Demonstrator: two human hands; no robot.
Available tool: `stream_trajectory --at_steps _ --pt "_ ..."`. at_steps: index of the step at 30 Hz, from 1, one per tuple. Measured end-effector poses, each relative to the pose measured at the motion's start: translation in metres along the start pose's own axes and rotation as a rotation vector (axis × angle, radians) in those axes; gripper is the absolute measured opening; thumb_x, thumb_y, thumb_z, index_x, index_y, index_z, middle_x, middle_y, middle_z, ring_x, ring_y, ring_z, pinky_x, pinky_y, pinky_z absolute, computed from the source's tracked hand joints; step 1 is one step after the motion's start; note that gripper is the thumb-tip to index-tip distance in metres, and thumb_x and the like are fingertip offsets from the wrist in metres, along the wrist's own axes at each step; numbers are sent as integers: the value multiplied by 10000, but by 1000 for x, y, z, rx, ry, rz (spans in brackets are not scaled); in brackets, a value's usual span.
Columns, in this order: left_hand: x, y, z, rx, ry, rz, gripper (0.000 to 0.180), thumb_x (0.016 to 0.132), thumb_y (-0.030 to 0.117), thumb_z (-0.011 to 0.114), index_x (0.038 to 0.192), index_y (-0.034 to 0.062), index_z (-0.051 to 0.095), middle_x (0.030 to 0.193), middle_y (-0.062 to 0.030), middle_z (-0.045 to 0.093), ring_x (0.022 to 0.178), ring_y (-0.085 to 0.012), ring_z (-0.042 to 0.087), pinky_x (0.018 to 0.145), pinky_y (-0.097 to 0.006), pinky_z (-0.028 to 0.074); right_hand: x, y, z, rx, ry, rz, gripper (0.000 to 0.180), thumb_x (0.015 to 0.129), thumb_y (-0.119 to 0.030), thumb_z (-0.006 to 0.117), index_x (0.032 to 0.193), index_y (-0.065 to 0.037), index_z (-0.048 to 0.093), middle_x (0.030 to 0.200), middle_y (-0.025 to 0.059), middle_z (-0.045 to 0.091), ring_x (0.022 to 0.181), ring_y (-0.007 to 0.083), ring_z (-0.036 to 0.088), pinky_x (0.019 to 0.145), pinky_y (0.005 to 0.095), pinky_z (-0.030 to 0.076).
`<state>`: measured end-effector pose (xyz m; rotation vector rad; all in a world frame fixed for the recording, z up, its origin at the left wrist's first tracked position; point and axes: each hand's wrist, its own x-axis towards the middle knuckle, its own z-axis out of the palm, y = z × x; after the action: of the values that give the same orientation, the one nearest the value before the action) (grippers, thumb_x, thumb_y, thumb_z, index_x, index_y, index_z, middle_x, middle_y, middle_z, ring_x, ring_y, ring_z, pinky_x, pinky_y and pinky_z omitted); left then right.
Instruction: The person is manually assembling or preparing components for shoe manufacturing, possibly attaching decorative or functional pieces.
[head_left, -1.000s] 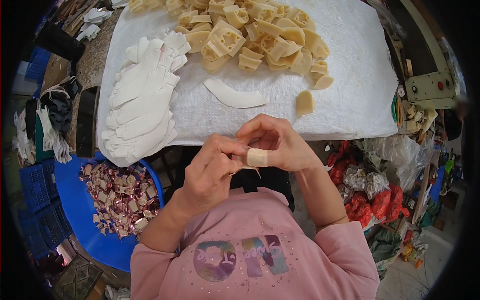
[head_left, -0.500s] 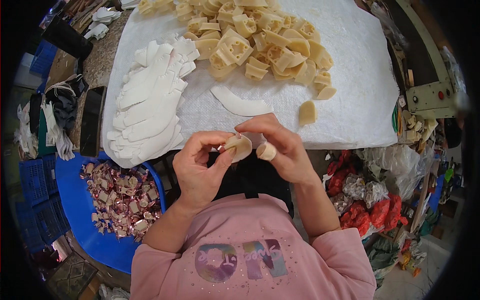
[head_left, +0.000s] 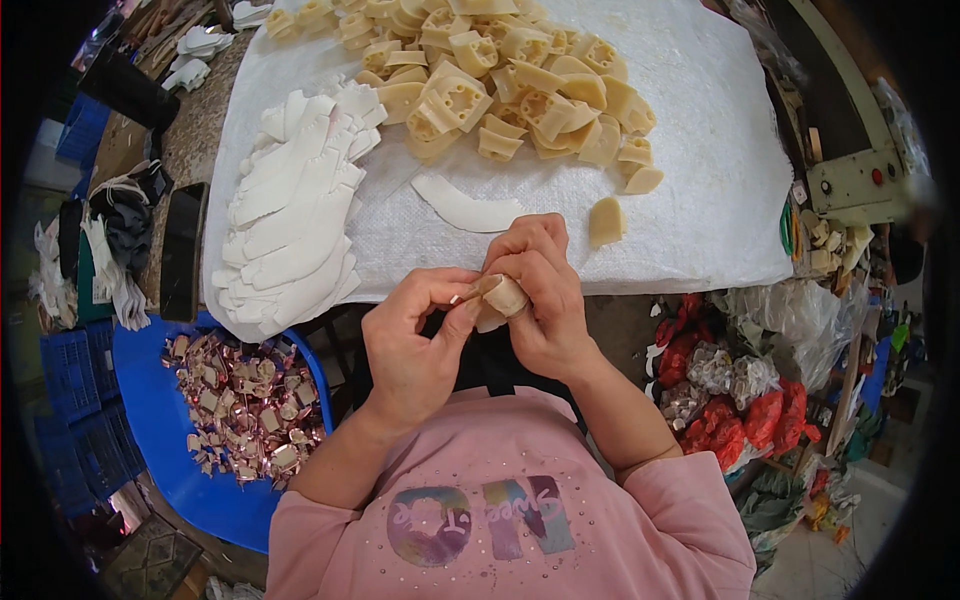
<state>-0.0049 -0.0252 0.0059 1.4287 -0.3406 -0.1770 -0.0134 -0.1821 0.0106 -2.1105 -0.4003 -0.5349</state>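
Note:
Just off the table's near edge, my two hands meet around a small cream moulded piece, shaped like a shoe heel. My left hand pinches it between thumb and fingers from the left. From the other side my right hand is closed over it, its thumb wrapped in beige tape. Fingers hide most of the piece. Beyond my hands, a single curved white strip lies flat on the white woven sheet. One loose cream heel-like piece sits to its right.
Overlapping white strips cover the sheet's left side. Cream moulded pieces are heaped at the back. A blue basin at lower left holds pink metallic pieces. A dark phone lies left; red plastic bags are at right.
My right hand has moved left and closed in on the cream piece, its taped thumb now against it. The piece has become more hidden. The view has shifted slightly.

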Motion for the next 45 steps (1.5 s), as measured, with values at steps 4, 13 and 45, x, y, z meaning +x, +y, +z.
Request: stream_trajectory --at_steps 4,13,45 --pt "5 11 0 407 -36 256 189 857 159 638 880 -19 577 1115 -182 545 1038 -222 531 847 -316 454 -4 -2 -4 82 38 10 116 774 -138 594 805 -57 516 904 53 518 880 232 427 815 319 336" --pt "9 4 -6 477 -99 559 105 759 111 703 802 50 630 1047 -152 502 1054 -292 492 862 -390 436 6 -5 -27 943 -246 723 427 759 -88 700 1137 -15 514 949 85 626 827 158 613 744 285 493" --pt "-4 6 23 -135 -167 -8 602 962 450 312 1321 -26 230 911 -87 500 606 -63 472 498 -192 382 -12 -10 5 989 -244 548 165 907 -203 511 919 -38 521 1037 82 468 718 118 550 427 206 492"
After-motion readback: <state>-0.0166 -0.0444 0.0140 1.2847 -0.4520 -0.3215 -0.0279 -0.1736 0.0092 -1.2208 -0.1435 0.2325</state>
